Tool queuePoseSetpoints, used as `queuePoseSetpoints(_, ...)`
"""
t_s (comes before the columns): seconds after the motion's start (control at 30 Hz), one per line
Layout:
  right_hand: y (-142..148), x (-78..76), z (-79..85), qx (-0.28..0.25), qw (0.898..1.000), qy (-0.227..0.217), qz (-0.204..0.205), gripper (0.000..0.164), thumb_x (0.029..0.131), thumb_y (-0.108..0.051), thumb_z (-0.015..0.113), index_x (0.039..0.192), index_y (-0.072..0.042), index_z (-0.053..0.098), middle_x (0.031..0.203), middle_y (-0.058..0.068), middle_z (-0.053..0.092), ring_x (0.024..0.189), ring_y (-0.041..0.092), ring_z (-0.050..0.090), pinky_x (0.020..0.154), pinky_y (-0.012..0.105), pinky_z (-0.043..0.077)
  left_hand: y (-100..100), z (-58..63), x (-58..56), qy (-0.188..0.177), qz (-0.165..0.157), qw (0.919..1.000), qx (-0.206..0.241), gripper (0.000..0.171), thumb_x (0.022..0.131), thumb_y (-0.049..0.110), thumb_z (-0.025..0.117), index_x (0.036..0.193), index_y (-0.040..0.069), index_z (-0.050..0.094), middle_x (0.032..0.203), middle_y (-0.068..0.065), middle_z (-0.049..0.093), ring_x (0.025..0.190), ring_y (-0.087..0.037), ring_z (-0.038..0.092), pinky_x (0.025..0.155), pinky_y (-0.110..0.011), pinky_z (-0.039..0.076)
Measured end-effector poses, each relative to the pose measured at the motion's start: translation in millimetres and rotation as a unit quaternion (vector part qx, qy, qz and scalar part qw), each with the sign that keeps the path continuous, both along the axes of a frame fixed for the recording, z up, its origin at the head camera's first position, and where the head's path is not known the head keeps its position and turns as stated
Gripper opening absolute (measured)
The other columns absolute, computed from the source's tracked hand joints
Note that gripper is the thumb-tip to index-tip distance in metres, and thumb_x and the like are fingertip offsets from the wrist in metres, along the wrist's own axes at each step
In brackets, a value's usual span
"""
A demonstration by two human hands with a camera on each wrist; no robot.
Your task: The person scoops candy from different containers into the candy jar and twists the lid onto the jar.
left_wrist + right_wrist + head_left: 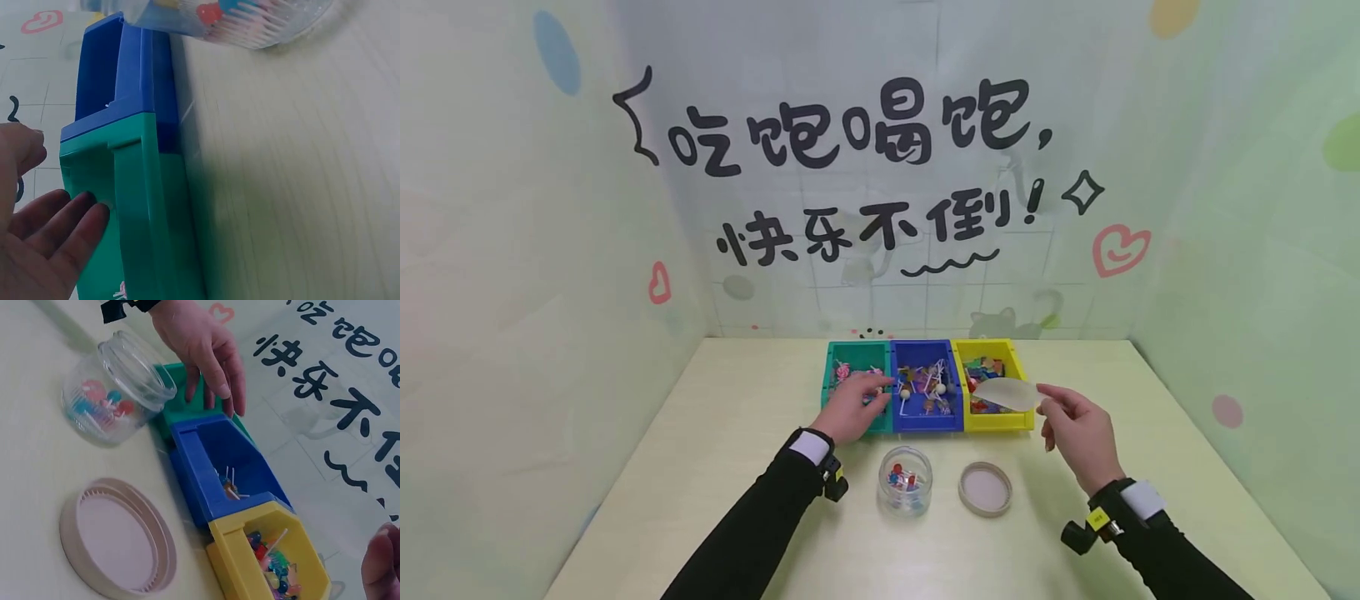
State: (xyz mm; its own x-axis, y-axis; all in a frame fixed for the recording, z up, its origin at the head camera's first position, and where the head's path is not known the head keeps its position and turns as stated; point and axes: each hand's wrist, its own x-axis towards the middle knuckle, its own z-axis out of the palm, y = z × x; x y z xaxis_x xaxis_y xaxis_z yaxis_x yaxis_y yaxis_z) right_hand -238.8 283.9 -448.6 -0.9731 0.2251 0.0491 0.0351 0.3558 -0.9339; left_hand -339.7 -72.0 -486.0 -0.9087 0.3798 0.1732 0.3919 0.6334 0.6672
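My left hand (850,407) reaches over the green bin (859,353), fingers loosely bent and spread, with nothing between them in the left wrist view. Pink wrapped pieces (843,371) lie in that bin. My right hand (1081,429) pinches the edge of a thin, translucent whitish oval piece (1006,393) between thumb and fingers. It overlaps the yellow bin (1000,422) in the head view. Below the hands stands a clear jar (905,500), its mouth uncovered, with a few red and blue pieces inside. A pale round lid (985,492) lies inner side up beside it.
Between the green and yellow bins sits a blue bin (927,423), holding small lollipops (937,380) with white sticks. Colourful small pieces (275,565) fill the yellow bin. All three bins stand joined in a row near the back wall (880,308) with its black lettering.
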Motion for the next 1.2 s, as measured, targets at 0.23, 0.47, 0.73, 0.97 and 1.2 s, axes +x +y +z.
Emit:
queuePoseSetpoints(0.23, 8.1, -14.0, 5.6, 0.155, 0.986, 0.042, 0.036, 0.04, 0.115, -0.023, 0.056, 0.147, -0.001, 0.066, 0.099, 0.016, 0.074, 0.067, 0.018, 0.065, 0.06, 0.024, 0.061, 3.0, -4.8, -8.5, -0.017, -0.029, 0.999, -0.03, 0.044, 0.115, 0.025, 0.06, 0.157, 0.013, 0.061, 0.153, -0.014, 0.067, 0.133, -0.032, 0.067, 0.109, -0.049, 0.059)
queuePoseSetpoints(0.47, 10.5, -30.7, 18.8, 0.259, 0.961, 0.035, 0.088, 0.036, 0.112, -0.017, 0.056, 0.138, 0.001, 0.072, 0.085, 0.008, 0.067, 0.065, 0.018, 0.062, 0.057, 0.028, 0.059, 5.6, -4.1, -11.7, -0.017, -0.034, 0.999, -0.023, 0.041, 0.115, 0.019, 0.059, 0.155, 0.012, 0.063, 0.11, -0.015, 0.075, 0.077, -0.027, 0.056, 0.069, -0.033, 0.042)
queuePoseSetpoints(0.73, 3.7, -50.9, 33.3, 0.365, 0.92, -0.005, 0.14, 0.031, 0.108, -0.016, 0.058, 0.126, 0.004, 0.075, 0.098, 0.015, 0.076, 0.061, 0.018, 0.06, 0.056, 0.028, 0.056, 9.6, -5.3, -13.5, -0.018, -0.032, 0.9993, -0.004, 0.042, 0.114, 0.02, 0.062, 0.155, 0.011, 0.063, 0.106, -0.017, 0.076, 0.084, -0.024, 0.069, 0.07, -0.032, 0.048)
queuePoseSetpoints(0.97, -4.3, -64.9, 36.4, 0.357, 0.922, -0.056, 0.143, 0.035, 0.11, -0.013, 0.054, 0.125, 0.01, 0.074, 0.114, 0.028, 0.077, 0.066, 0.019, 0.069, 0.066, 0.033, 0.067, 14.2, -6.4, -16.9, -0.032, -0.01, 0.9994, -0.008, 0.041, 0.112, 0.022, 0.066, 0.152, 0.014, 0.067, 0.123, -0.014, 0.08, 0.084, -0.025, 0.071, 0.068, -0.031, 0.045)
queuePoseSetpoints(1.2, -4.1, -61.3, 12.9, 0.168, 0.979, -0.087, 0.072, 0.041, 0.111, -0.012, 0.048, 0.138, 0.014, 0.066, 0.114, 0.03, 0.074, 0.072, 0.017, 0.072, 0.076, 0.037, 0.07, 16.1, -6.3, -16.5, -0.034, 0.022, 0.9992, 0.004, 0.04, 0.107, 0.033, 0.074, 0.144, 0.017, 0.075, 0.147, -0.014, 0.072, 0.117, -0.032, 0.078, 0.077, -0.034, 0.058)
